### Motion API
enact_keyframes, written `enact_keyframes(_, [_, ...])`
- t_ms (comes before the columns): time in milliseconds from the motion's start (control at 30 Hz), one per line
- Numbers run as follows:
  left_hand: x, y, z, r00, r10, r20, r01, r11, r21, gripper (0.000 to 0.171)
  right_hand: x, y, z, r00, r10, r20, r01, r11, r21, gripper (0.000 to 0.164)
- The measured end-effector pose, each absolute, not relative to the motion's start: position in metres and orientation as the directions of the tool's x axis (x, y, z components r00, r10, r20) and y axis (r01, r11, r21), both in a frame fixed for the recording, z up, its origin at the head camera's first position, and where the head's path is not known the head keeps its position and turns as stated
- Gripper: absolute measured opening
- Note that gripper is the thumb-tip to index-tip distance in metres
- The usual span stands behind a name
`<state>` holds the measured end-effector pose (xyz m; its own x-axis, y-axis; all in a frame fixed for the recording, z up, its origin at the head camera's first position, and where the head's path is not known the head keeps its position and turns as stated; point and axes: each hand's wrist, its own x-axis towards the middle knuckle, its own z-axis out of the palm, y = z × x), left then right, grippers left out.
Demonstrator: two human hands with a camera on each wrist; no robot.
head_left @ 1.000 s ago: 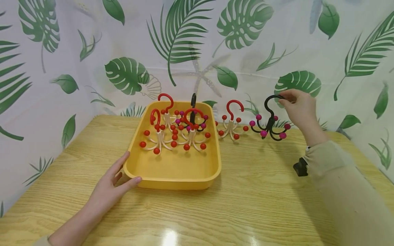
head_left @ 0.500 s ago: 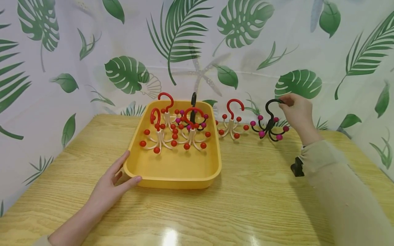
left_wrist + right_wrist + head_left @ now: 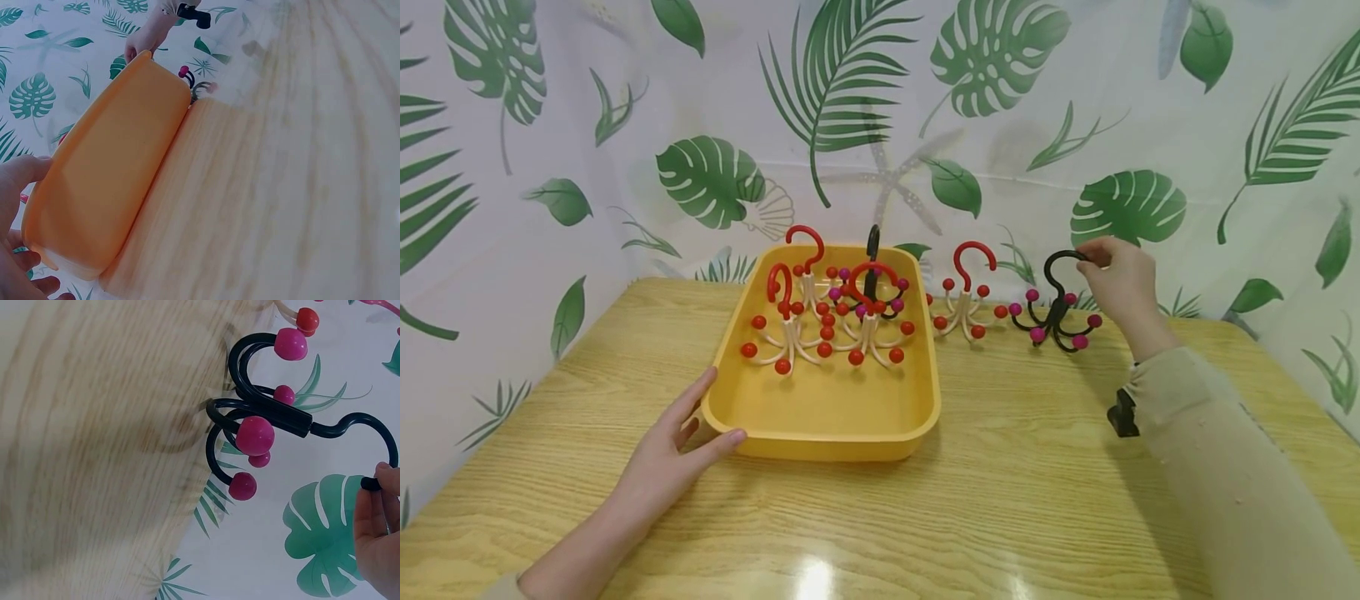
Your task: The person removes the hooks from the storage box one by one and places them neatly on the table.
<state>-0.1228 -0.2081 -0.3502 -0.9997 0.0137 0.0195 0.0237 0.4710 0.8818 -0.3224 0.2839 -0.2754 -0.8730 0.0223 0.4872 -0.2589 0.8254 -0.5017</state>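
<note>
"What is the right hand (image 3: 1123,282) gripping?"
"It's pinching the black hanger (image 3: 1056,313) by its hook's tip; the spread arms are hanging below and left of the fingertips, near a red-hooked hanger (image 3: 964,308)."
"And the left hand (image 3: 658,454)?"
"It's resting, thumb and fingers spread, against the yellow tray (image 3: 820,408) at its near-left corner."

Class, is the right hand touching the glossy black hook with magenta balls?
Touching: the right wrist view shows the right hand pinching the black hook by its tip.
</note>
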Motion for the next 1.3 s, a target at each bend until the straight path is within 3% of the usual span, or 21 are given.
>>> enact_keyframes(1300, [-0.1217, -0.2078, -0.3479, -1.000, 0.015, 0.013, 0.018, 0.466, 0.885, 0.089, -0.3212, 0.2922, -0.2803, -0.873, -0.003, 0.487, -0.259, 0.850, -0.458, 0.019])
